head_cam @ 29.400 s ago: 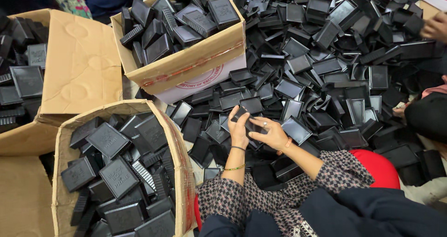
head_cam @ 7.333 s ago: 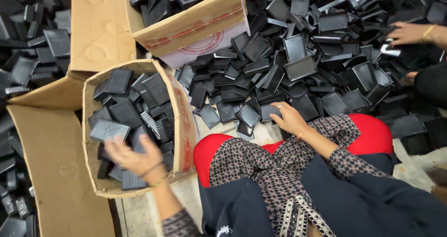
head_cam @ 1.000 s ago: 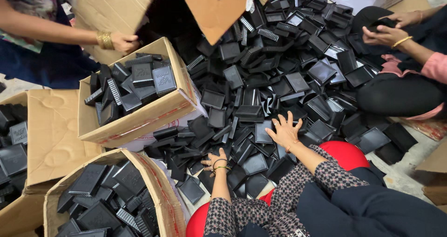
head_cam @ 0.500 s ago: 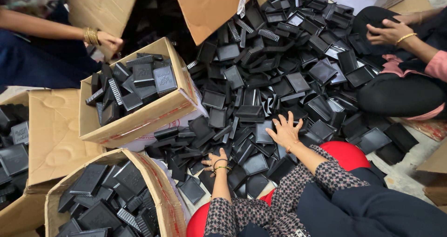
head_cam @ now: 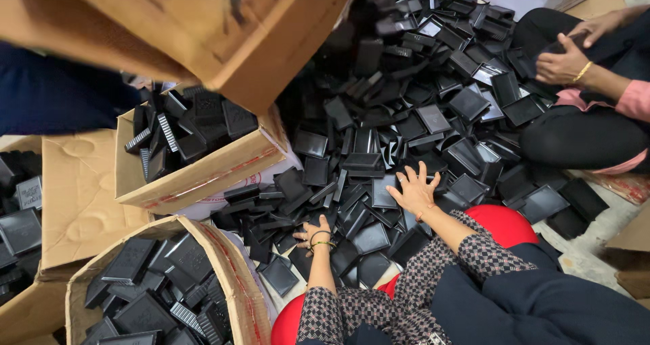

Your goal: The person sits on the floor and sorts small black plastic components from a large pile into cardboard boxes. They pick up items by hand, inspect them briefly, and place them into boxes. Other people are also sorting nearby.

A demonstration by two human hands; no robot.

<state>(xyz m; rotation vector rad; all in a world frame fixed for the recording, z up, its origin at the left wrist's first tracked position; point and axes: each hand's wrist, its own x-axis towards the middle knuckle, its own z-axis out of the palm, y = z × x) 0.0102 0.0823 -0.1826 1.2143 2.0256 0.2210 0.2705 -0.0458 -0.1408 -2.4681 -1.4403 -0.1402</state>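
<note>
The right hand [head_cam: 413, 190] lies flat with fingers spread on the heap of black plastic trays [head_cam: 406, 135], gripping nothing; the left hand [head_cam: 313, 235] rests lower on the same heap, fingers loosely curled, and whether it grasps a tray I cannot tell; a tilted cardboard box [head_cam: 223, 27] hangs above; a co-worker's hands [head_cam: 565, 57] work at upper right.

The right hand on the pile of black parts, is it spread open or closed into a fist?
Spread open. The right hand lies palm down on the black parts, fingers fanned apart, gripping nothing.
</note>
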